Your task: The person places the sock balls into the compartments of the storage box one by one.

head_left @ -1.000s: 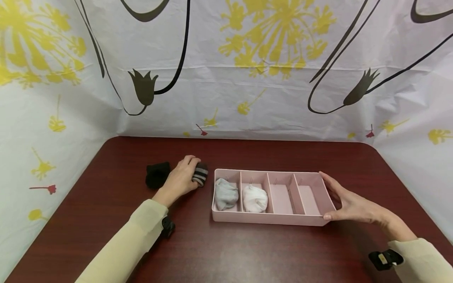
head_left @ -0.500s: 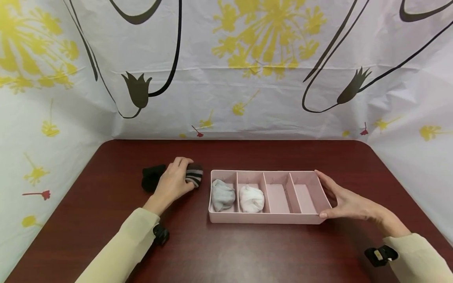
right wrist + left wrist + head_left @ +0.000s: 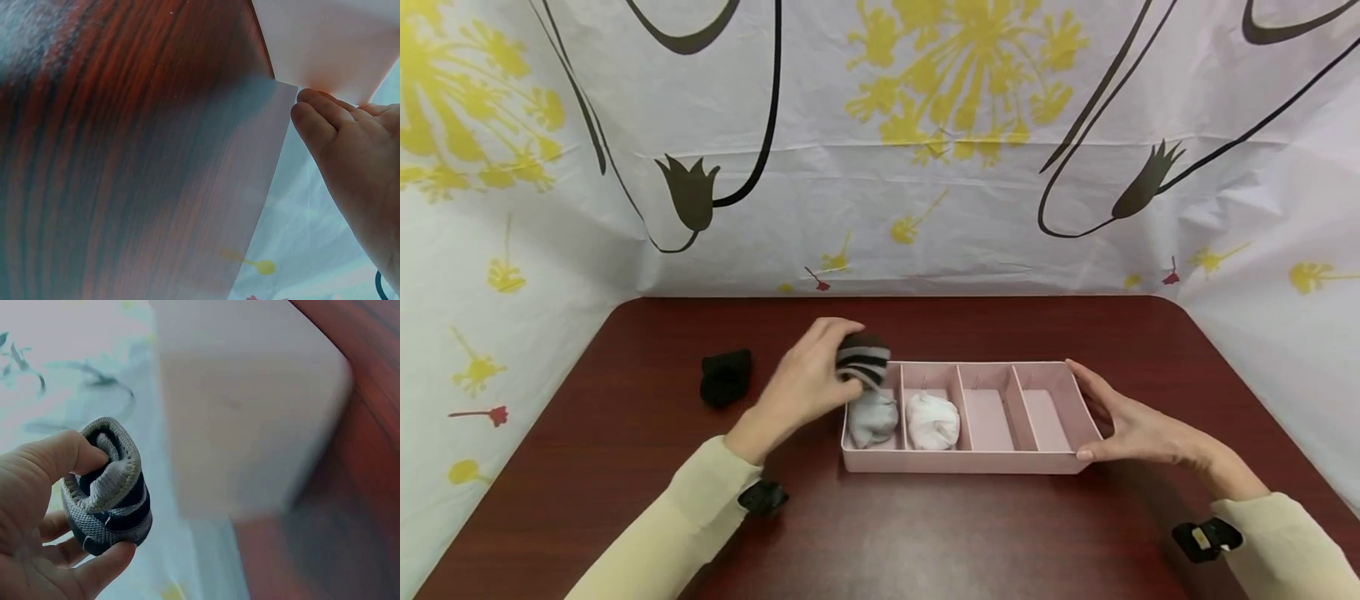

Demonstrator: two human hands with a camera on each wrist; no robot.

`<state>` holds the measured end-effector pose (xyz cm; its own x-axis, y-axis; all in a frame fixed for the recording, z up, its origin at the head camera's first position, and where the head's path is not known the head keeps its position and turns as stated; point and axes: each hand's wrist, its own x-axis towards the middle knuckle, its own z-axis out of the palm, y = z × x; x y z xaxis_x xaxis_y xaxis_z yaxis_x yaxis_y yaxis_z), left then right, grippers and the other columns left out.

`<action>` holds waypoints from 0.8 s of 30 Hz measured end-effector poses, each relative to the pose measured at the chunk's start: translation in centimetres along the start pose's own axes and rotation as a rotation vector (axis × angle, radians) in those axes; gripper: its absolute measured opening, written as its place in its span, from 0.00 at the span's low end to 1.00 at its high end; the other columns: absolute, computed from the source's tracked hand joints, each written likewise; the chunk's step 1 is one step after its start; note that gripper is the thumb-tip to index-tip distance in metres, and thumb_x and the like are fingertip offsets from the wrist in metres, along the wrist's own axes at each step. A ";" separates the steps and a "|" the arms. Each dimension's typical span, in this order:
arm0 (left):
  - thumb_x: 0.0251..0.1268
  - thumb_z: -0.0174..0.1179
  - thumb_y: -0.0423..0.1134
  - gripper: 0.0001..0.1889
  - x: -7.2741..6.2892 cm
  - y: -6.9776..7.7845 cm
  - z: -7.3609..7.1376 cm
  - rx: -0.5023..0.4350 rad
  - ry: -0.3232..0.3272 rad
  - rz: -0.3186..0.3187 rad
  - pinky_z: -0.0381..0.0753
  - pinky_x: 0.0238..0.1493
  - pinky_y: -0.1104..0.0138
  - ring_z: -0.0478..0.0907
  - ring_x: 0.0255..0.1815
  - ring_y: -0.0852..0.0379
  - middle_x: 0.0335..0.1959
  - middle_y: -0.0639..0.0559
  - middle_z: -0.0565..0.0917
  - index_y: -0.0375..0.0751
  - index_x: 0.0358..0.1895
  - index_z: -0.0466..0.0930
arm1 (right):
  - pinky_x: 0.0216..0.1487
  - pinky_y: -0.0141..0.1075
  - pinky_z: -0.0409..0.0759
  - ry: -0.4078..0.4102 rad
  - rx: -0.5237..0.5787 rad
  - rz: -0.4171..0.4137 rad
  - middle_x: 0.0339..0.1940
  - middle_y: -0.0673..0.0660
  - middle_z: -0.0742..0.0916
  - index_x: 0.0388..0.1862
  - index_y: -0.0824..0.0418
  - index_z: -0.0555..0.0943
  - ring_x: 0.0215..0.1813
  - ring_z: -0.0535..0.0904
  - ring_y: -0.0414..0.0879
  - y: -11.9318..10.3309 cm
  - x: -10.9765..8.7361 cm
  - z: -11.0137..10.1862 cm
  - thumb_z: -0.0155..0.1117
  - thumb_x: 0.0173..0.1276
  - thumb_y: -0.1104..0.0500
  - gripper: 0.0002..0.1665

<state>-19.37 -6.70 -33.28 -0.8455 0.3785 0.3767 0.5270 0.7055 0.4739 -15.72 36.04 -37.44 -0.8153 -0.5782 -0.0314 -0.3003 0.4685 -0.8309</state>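
A dark red table (image 3: 970, 533) carries a pink box (image 3: 958, 462), long side toward its near edge. The right hand (image 3: 1138, 429) grips the box's right end, spanning both corners. The left hand (image 3: 805, 375) pinches a striped roll (image 3: 862, 360) above the box's far left corner. A black bundle (image 3: 726, 377) lies toward the table's far left corner; a white bundle (image 3: 933, 422) and grey bundle (image 3: 873, 421) sit inside the box, grey against its left edge.

1. No readable text, label, brand, number or sign in any view
2. Black wrist-worn device (image 3: 1221, 534) at the cream right sleeve (image 3: 1292, 537): pale patch (image 3: 1201, 538), too small to read
3. Pink rectangular plastic tray (image 3: 962, 463) and rolled grey-and-black striped knit sock (image 3: 863, 363): no lettering legible
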 end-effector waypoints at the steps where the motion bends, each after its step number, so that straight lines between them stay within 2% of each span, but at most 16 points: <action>1: 0.38 0.65 0.34 0.34 0.3 0.9 0.2 -0.011 -0.023 0.017 0.77 0.42 0.60 0.74 0.46 0.53 0.54 0.46 0.74 0.42 0.59 0.72 | 0.53 0.18 0.65 0.001 -0.001 0.001 0.70 0.78 0.49 0.75 0.64 0.33 0.64 0.54 0.17 0.1 0.0 0.0 0.70 0.52 0.70 0.66; 5: 0.40 0.66 0.36 0.35 1.2 4.2 1.2 -0.021 -0.131 0.075 0.77 0.44 0.61 0.74 0.47 0.54 0.56 0.48 0.74 0.42 0.60 0.70 | 0.54 0.18 0.65 -0.003 -0.016 0.010 0.72 0.76 0.48 0.76 0.58 0.34 0.64 0.54 0.17 0.2 0.2 0.3 0.70 0.52 0.68 0.66; 9: 0.43 0.66 0.38 0.34 1.9 6.7 2.7 0.011 -0.207 0.131 0.76 0.47 0.61 0.74 0.49 0.53 0.56 0.48 0.74 0.43 0.61 0.70 | 0.55 0.18 0.64 -0.009 -0.016 0.027 0.73 0.74 0.48 0.76 0.53 0.34 0.65 0.53 0.17 0.2 0.5 0.5 0.71 0.53 0.66 0.66; 13: 0.44 0.66 0.42 0.34 2.8 8.6 4.4 0.089 -0.237 0.189 0.77 0.46 0.65 0.75 0.48 0.53 0.56 0.50 0.74 0.45 0.61 0.71 | 0.55 0.18 0.64 -0.001 -0.014 0.037 0.73 0.74 0.48 0.76 0.53 0.35 0.64 0.53 0.17 0.1 0.3 0.3 0.71 0.53 0.66 0.66; 16: 0.45 0.67 0.45 0.33 3.3 9.7 5.7 0.166 -0.233 0.230 0.77 0.43 0.68 0.76 0.46 0.54 0.55 0.52 0.75 0.46 0.60 0.72 | 0.55 0.18 0.64 0.004 -0.020 0.036 0.73 0.74 0.48 0.76 0.53 0.35 0.64 0.53 0.17 0.1 0.1 0.2 0.71 0.53 0.66 0.66; 24: 0.48 0.67 0.48 0.30 3.7 11.2 8.3 0.328 -0.258 0.274 0.79 0.33 0.69 0.76 0.44 0.55 0.52 0.53 0.76 0.47 0.57 0.73 | 0.54 0.20 0.66 0.009 -0.023 0.045 0.73 0.73 0.49 0.76 0.52 0.35 0.64 0.55 0.18 0.0 -0.2 0.0 0.71 0.53 0.66 0.65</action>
<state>-17.33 7.57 -33.21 -0.6954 0.6831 0.2231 0.7129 0.6949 0.0942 -15.60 36.16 -37.47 -0.8323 -0.5506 -0.0632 -0.2747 0.5088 -0.8159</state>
